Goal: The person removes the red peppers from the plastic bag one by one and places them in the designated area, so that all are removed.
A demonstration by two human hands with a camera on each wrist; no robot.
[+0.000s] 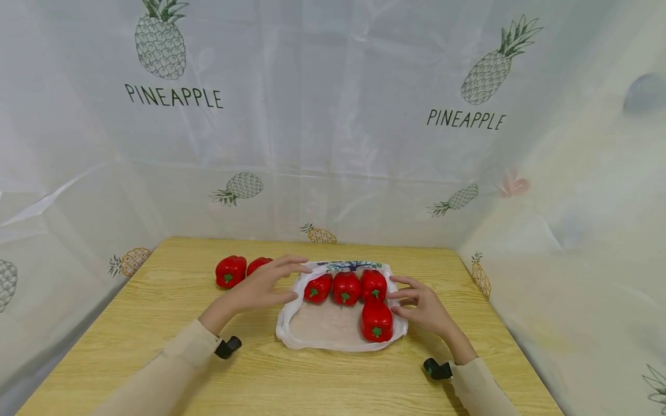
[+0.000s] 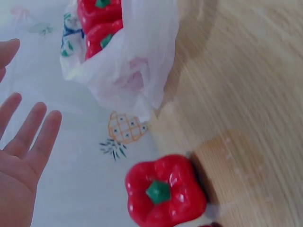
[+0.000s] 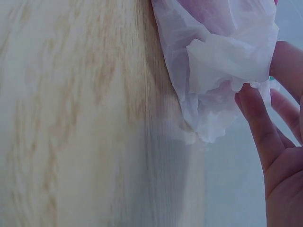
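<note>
A white plastic bag lies with its mouth spread wide, its rim folded out. Inside are several red bell peppers with green stems: a row along the far side and one bell pepper nearer at the right. My left hand hovers at the bag's left rim, fingers spread and holding nothing; the left wrist view shows its fingers apart from the bag. At the right rim is my right hand, fingers apart and slightly bent. In the right wrist view its fingertips meet the crumpled plastic of the bag.
Two more red bell peppers stand left of the bag, one bell pepper in full view and another bell pepper partly behind my left hand. The wooden table ends at a pineapple-printed curtain at the back and sides.
</note>
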